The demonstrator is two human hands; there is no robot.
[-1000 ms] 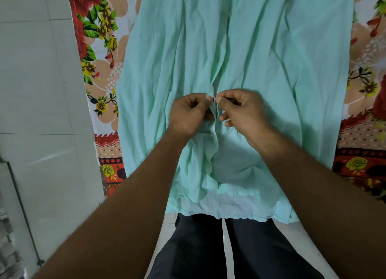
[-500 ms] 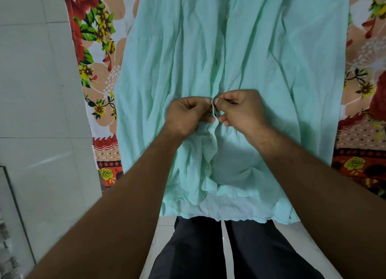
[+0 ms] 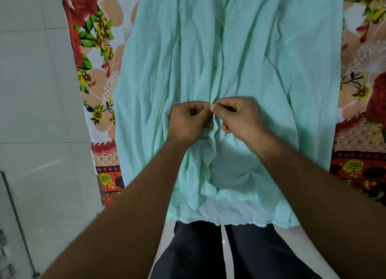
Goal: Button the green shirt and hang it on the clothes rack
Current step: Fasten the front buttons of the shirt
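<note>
Mint-green fabric shirt, seemingly light and limp, centre frame — left hand and right hand each pinched its front edges, the apt hold.

No text, label, brand mark or number is showing readably anywhere. The green shirt is showing only plain cloth, and the flowered sheet under it is showing only its flower print.
</note>
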